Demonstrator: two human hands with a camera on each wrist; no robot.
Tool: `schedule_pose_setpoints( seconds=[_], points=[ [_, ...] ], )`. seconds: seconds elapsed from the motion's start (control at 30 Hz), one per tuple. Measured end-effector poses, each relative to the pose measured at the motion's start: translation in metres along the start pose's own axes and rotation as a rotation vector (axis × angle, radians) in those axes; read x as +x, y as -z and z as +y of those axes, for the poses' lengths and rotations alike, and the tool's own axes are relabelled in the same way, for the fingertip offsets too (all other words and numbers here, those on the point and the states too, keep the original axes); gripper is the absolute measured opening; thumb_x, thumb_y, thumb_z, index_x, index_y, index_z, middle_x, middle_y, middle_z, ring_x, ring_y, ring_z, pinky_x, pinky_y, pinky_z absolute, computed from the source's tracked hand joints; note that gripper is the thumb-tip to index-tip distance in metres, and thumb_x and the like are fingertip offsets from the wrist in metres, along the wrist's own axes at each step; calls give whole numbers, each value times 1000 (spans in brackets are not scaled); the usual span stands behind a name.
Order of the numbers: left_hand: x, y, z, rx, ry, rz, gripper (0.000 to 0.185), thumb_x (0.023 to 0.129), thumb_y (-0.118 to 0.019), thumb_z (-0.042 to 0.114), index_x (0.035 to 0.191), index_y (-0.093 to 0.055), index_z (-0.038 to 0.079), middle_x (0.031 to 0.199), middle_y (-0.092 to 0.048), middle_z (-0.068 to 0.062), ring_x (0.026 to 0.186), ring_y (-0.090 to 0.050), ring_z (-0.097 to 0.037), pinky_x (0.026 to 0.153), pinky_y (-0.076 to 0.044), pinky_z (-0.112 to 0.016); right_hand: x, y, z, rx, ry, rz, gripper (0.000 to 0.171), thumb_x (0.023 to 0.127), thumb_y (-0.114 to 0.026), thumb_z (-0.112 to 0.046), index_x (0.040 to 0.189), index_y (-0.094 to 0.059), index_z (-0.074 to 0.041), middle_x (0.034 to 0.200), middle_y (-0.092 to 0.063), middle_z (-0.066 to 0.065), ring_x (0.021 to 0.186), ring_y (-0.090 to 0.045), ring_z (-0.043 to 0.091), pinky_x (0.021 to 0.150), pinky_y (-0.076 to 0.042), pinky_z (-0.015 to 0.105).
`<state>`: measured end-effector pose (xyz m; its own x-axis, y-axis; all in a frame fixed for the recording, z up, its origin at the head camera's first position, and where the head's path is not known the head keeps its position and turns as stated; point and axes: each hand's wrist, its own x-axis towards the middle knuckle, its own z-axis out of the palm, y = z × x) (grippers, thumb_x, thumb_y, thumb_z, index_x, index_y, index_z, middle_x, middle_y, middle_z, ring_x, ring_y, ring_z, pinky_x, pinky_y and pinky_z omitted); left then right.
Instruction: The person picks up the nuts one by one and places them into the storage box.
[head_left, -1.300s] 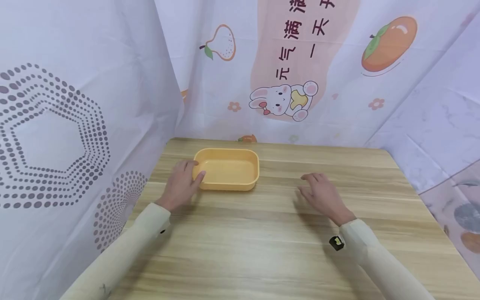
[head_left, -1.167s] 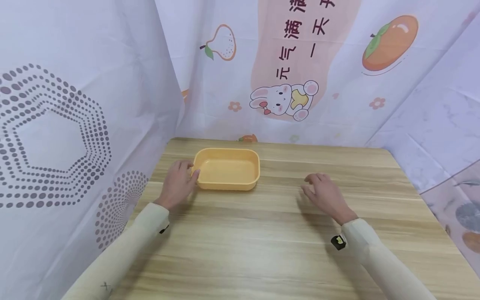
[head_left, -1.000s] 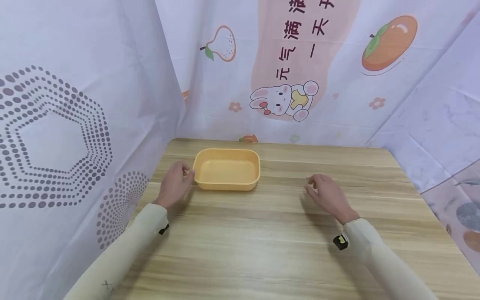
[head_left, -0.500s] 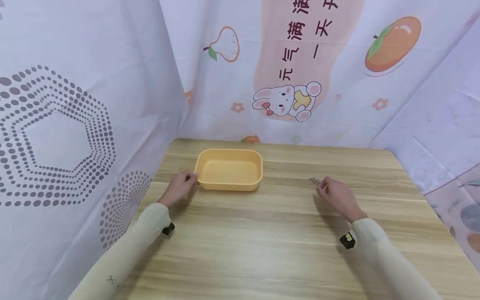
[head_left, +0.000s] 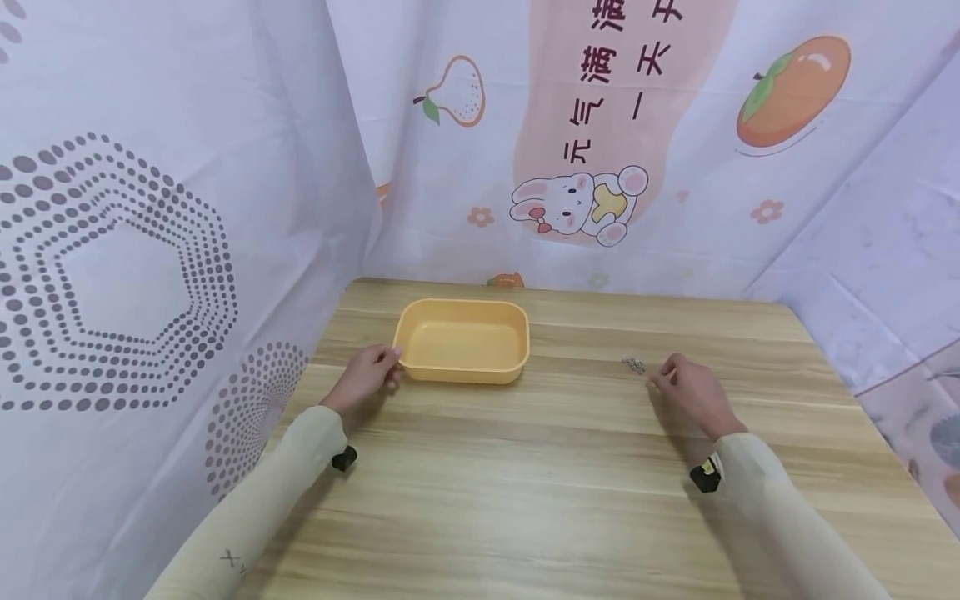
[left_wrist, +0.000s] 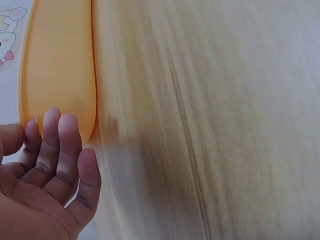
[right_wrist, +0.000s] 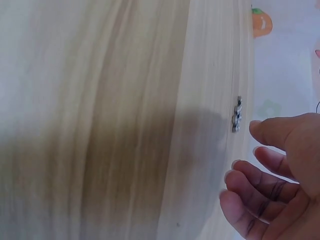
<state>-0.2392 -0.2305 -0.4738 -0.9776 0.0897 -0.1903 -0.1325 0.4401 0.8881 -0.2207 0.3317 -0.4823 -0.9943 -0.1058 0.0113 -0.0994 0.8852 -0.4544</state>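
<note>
A shallow yellow plastic tray (head_left: 465, 375) stands at the back left of the wooden table. My left hand (head_left: 363, 377) is at its front left corner, where thumb and index finger pinch the rim; the other fingers curve loosely below, as the left wrist view shows of the hand (left_wrist: 55, 180) and tray (left_wrist: 60, 55). Several small grey metal pieces (head_left: 633, 365) lie in a tight cluster on the table; their exact kind is too small to tell. Just right of them hovers my right hand (head_left: 697, 396), its fingers loosely bent around nothing. The right wrist view shows the pieces (right_wrist: 237, 115) beyond the thumb tip.
The wooden table (head_left: 510, 483) meets a printed cloth (head_left: 442, 167) at the back. Another cloth with dotted patterns (head_left: 300, 208) hangs along the left side, and a pale one (head_left: 885, 275) on the right. A small black device (head_left: 706, 475) sits at the right wrist.
The left hand has slid from the tray's left wall to its front left corner. Moving right, my right hand has uncovered the metal pieces. The view has shifted slightly.
</note>
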Motion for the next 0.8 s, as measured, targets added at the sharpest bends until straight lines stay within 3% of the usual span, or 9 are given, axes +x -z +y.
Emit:
schedule_pose_setpoints(
  seconds=[0.4, 0.8],
  points=[
    [0, -1, -1, 2, -15, 3, 39, 112, -46, 32, 108, -61, -4, 89, -67, -14, 75, -65, -22, 69, -58, -32, 2, -1, 21, 43, -35, -7, 35, 103, -63, -28, 114, -56, 4, 102, -69, 27, 92, -67, 42, 79, -56, 56],
    [-3, -1, -1, -7, -12, -4, 39, 112, -46, 33, 110, -60, -3, 92, -66, -14, 76, -64, -21, 70, -58, -31, 7, -1, 19, 52, -31, -2, 28, 102, -66, -26, 111, -59, 0, 99, -70, 22, 86, -67, 34, 73, -56, 48]
  ],
)
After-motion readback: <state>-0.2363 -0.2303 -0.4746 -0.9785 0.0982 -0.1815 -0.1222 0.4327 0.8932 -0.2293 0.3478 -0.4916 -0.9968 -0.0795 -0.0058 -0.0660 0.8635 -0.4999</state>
